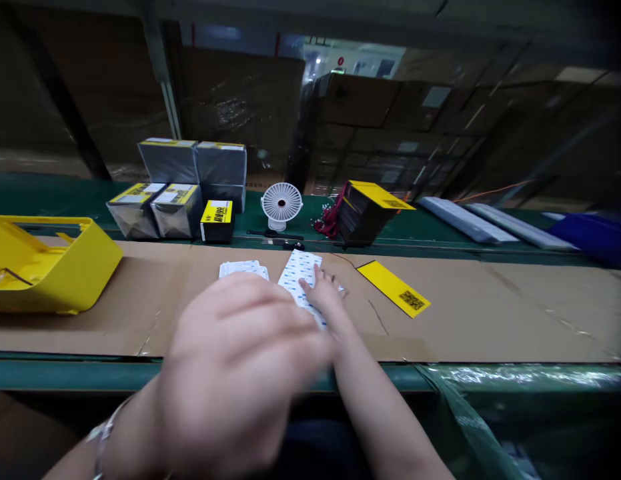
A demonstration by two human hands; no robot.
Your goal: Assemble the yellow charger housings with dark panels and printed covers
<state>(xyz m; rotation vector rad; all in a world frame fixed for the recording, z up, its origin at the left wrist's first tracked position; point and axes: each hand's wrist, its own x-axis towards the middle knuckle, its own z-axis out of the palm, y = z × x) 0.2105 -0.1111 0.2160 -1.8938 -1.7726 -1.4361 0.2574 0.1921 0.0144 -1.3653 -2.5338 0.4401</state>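
Observation:
My left hand (240, 373) is raised close to the camera, large and blurred, with its fingers curled closed. Anything inside that grip is hidden. On the cardboard, my right hand (324, 293) rests with fingers apart on a white sheet with rows of small blue print (296, 270). The left hand blocks the sheet's lower left part. Behind that hand, a small stack of white printed pieces (244, 268) shows only its upper edge. Right of my right hand lies a flat yellow card with a QR code (390, 285).
A yellow plastic housing (97, 267) stands at the left. Along the back are wrapped boxes (177, 207), a black-and-yellow box (217, 220), a white fan (281, 203), a stack of yellow-topped cards (365, 213) and red cords (330, 217). Cardboard (490, 313) covers the bench.

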